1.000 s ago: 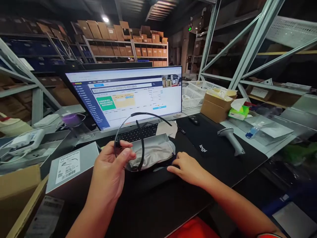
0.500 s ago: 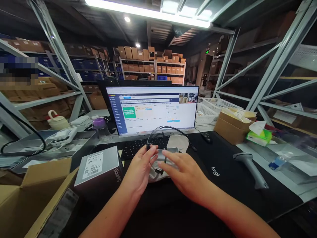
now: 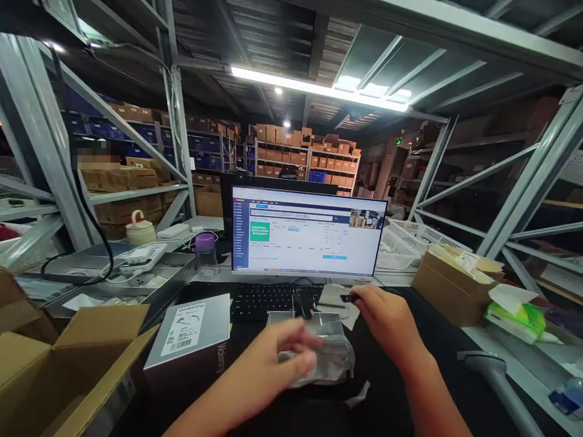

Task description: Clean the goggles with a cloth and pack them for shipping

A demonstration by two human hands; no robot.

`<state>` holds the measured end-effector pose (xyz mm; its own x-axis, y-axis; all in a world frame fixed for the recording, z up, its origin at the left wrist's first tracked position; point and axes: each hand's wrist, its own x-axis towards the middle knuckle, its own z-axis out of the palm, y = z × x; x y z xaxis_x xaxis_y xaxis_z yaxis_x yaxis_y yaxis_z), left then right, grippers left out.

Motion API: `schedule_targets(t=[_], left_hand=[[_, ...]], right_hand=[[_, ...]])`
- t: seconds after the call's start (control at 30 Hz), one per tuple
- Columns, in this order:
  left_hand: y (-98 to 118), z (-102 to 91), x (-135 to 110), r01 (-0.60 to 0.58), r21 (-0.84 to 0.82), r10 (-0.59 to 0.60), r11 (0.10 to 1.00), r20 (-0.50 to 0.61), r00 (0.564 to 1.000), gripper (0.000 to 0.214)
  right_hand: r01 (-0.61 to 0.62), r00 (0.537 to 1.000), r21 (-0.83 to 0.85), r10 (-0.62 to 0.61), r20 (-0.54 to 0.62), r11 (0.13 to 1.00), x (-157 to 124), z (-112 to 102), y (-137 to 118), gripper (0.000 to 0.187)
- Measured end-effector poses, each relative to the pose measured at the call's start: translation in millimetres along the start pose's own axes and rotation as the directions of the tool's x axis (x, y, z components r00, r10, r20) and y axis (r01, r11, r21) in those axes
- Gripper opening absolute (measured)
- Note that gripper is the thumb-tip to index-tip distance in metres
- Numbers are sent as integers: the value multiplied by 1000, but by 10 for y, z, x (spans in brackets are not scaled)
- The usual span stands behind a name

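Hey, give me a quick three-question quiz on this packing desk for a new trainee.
1. True or false: the monitor is switched off.
2. Which is nearest the left hand? A bottle, B silver pouch, C scanner.
3. What colour is the headset piece that the right hand pinches?
Key: 1 false; 2 B; 3 black.
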<state>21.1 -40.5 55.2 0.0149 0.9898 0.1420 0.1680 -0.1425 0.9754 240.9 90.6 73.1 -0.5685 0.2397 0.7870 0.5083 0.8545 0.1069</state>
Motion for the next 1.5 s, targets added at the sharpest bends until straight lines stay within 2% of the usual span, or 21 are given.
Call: schedule_targets(t=[0.07,0.1,0.17,0.2,0.23,0.27,0.3,0.33,0.37,0.43,0.53,0.67,0.8,0.9,0.97,1.0,1.1,1.17,1.23,1.33,1.5], left_hand=[[32,-68,-71,-46,271,23,961,89,996,29],[47,-97,-87,-61,355,33,933,86,996,24],[67,-132,-83,-104,468,133,878,-30,991,29],[67,-138,-68,-134,526,228,840,-118,967,40],[60,-135,-49,-162,590,330,791,-188,925,57],[43,-126,-27,-183,650,414,737,-220,883,77],[20,-112,-4,-201,694,460,691,-209,863,93],[-9,-95,18,-216,716,468,664,-172,867,102],[-39,-76,41,-231,720,453,654,-129,882,103],[-95,-40,84,-251,699,421,670,-79,904,90],[-137,-9,135,-224,625,376,747,-120,919,66],[-124,-10,159,-147,503,280,852,-201,939,48],[-118,-29,170,-133,467,262,874,-224,939,30],[-139,-52,191,-147,484,291,863,-238,926,31],[-149,-71,205,-149,509,314,848,-256,914,34],[-151,-80,210,-150,525,327,838,-261,908,35],[-145,-99,214,-162,568,369,807,-270,889,33],[-136,-106,209,-167,593,395,788,-279,875,30],[-130,-118,198,-169,624,432,763,-298,851,30],[-131,-151,181,-157,679,482,717,-321,815,33],[-122,-198,172,-90,686,418,722,-328,847,35]], right_hand=[[-17,999,43,18,-34,999,-39,-19,132,21],[-23,999,57,26,-42,998,-59,-32,180,21],[-38,998,74,41,-49,997,-94,-61,232,21],[-47,998,76,50,-47,996,-105,-74,236,20],[-52,997,75,56,-44,996,-112,-85,227,20],[-53,998,71,56,-38,996,-114,-91,208,20],[-47,998,68,49,-28,997,-114,-93,183,20],[-38,999,68,39,-16,997,-112,-91,154,19],[-29,1000,72,29,-5,997,-110,-85,124,19],[-22,1000,101,20,16,995,-108,-66,72,19],[-28,999,158,22,38,987,-109,-28,24,20],[-28,999,225,17,51,974,-101,22,-8,19],[-34,998,291,17,61,956,-84,18,-35,17],[-162,986,346,134,102,924,-88,-50,54,18],[-341,940,342,308,147,876,-111,-85,226,23],[-447,894,313,408,186,838,-130,-83,344,23],[-693,708,152,625,329,705,-213,58,755,20],[-751,626,67,676,388,657,-287,256,993,16],[-775,573,8,697,430,632,-371,490,1155,11],[-792,506,-64,713,485,607,-484,804,1261,9],[-826,403,-149,755,516,543,-607,1100,1287,25]])
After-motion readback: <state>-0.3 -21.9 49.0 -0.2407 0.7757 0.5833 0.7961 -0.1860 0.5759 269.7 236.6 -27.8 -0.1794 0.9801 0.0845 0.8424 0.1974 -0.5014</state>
